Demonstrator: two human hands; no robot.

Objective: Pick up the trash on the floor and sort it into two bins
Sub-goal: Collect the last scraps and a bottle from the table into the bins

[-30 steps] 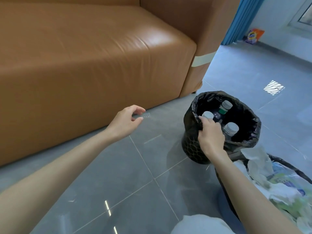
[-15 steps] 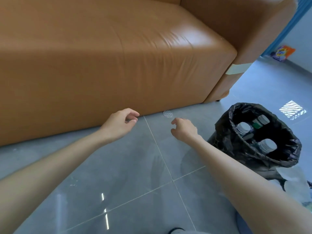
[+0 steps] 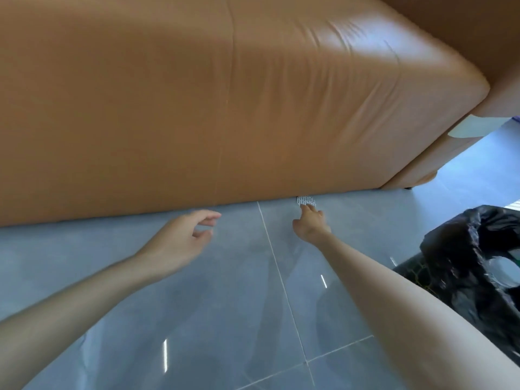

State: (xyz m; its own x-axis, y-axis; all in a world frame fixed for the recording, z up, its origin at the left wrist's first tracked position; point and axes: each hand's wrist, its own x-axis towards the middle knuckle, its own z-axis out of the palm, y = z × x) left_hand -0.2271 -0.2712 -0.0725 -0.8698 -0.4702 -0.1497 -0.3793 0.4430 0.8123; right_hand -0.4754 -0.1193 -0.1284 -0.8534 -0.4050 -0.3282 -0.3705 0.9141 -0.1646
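Mid-task, by the look of it. Bin with black liner (image 3: 461,266) at right already holds at least one capped bottle (image 3: 506,270); second bin out of frame. One scrap left in view: small white mesh piece (image 3: 306,200) on the grey tile floor (image 3: 225,319), tight against the base of the tan leather sofa (image 3: 225,108). Right hand (image 3: 311,225) stretched out, fingertips touching the near edge, no grip yet. Left hand (image 3: 183,237) hovering loosely open, empty. Sofa front overhangs the scrap: little room for a pinch, risk of pushing it underneath.
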